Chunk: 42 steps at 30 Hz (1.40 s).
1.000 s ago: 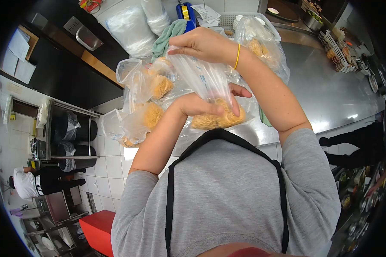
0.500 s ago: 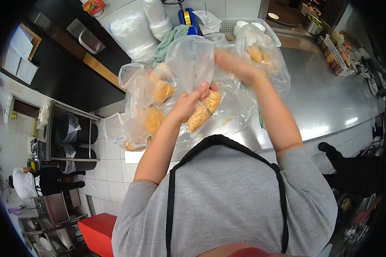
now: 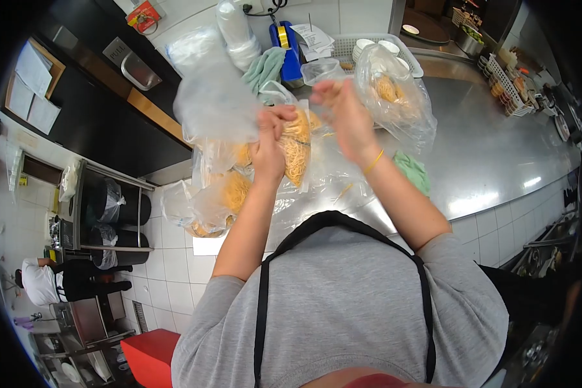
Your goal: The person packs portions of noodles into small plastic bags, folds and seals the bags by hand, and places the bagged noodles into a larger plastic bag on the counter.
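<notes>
My left hand (image 3: 271, 145) is wrapped round the neck of a clear plastic bag of yellow noodles (image 3: 296, 155), which hangs at its right side. The bag's loose top spreads to the left, blurred by motion. My right hand (image 3: 347, 119), with a yellow band at the wrist, is raised to the right of the bag, apart from it. Its fingers are partly smeared but look spread, and nothing shows in them. More bagged noodles (image 3: 235, 191) lie on the counter left of my left forearm.
A blue tape dispenser (image 3: 291, 61) and green cloth (image 3: 264, 68) are at the back. Another noodle bag (image 3: 389, 90) sits by a white basket (image 3: 415, 64). A light green crumpled item (image 3: 412, 171) lies right. A person (image 3: 42, 281) stands far left.
My left hand has moved up and left, and the noodle bag has turned more upright with its top swung left. My right hand let go of the bag's top and came down a little.
</notes>
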Each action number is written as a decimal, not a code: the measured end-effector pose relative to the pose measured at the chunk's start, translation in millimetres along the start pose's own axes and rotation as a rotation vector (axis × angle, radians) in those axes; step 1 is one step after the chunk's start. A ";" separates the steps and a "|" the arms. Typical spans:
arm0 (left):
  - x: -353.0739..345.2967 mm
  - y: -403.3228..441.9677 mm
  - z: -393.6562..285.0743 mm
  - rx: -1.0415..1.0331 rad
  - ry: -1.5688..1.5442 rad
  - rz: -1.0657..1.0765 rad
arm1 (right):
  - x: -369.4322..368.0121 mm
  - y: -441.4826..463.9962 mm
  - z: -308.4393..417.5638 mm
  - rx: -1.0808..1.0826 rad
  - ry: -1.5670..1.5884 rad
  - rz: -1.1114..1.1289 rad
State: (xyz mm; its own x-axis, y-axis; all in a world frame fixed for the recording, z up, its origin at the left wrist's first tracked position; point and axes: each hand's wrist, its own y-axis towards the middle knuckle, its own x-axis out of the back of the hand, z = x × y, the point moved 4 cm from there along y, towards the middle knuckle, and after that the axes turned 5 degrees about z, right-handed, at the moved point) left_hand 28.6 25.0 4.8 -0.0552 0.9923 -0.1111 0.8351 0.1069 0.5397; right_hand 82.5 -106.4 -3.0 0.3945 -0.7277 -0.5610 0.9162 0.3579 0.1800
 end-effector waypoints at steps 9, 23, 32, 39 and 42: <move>-31.4 -0.2 -33.7 -0.313 0.185 -0.066 | -44.5 -37.4 -27.2 0.268 -0.144 0.076; -37.7 -9.2 4.5 -0.285 0.811 0.325 | -43.2 -30.1 64.0 0.509 -0.769 0.239; -39.5 1.2 -58.3 -0.450 0.338 0.085 | -42.0 -47.2 48.0 0.414 -0.207 0.220; -55.3 -3.9 -38.8 -0.204 0.170 0.114 | -50.6 -66.6 26.5 0.412 -0.088 0.072; -63.6 1.4 -46.6 -0.197 0.196 0.162 | -42.3 -59.2 23.8 0.437 -0.172 0.046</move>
State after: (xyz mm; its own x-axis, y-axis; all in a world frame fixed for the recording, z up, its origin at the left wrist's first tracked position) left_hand 7.8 -35.0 51.5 -0.0511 0.9886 0.1419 0.7203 -0.0620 0.6909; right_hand 13.3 -110.8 29.3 0.4078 -0.8164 -0.4089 0.8265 0.1397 0.5454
